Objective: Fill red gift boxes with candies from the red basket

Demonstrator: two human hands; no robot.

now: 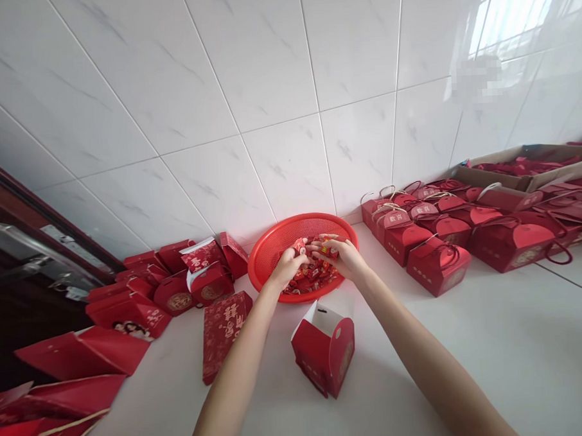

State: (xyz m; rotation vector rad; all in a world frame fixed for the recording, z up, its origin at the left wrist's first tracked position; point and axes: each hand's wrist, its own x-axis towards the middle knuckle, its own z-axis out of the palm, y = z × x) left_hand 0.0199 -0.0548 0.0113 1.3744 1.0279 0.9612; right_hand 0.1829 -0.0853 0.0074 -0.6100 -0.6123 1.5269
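Over the red plastic basket (262,252), my left hand (288,268) is closed on a red wrapped candy (299,246) held up between thumb and fingers. Close beside it, my right hand (347,257) curls its fingers round red and yellow wrapped candy, partly hidden by those fingers. More wrapped candies (313,280) lie in the basket below both hands. In front of the basket, between my forearms, stands a red gift box (320,348) with its top open and its white inside showing.
Several closed red gift boxes (438,266) with cord handles stand on the right. A cardboard carton (535,180) with red items is behind them. On the left are a flat red patterned packet (223,330) and several red boxes (131,312). A tiled wall (279,160) rises behind the basket.
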